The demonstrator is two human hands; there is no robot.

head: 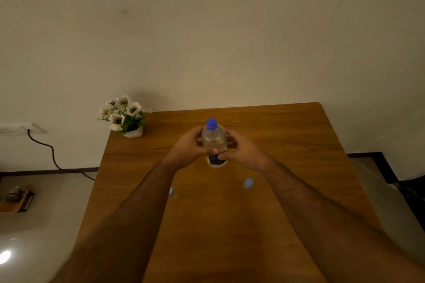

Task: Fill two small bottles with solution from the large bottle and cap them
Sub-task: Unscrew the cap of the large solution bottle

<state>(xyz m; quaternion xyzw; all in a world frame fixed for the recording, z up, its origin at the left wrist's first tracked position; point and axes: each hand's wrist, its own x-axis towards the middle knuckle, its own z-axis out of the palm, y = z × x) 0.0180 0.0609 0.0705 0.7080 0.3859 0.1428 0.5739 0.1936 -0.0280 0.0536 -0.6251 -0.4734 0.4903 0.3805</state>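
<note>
A large clear bottle with a blue cap and a dark label stands upright near the middle of the wooden table. My left hand grips its left side and my right hand grips its right side, thumbs meeting on the front. Nearer to me, a small blurred object with a pale blue top stands on the table below my right wrist. Another small pale blue spot shows at the edge of my left forearm, mostly hidden. Whether these are the small bottles I cannot tell.
A white pot of artificial white flowers sits on the table's far left corner against the wall. A black cable hangs from a wall socket at left. A low wooden item lies on the floor to the left.
</note>
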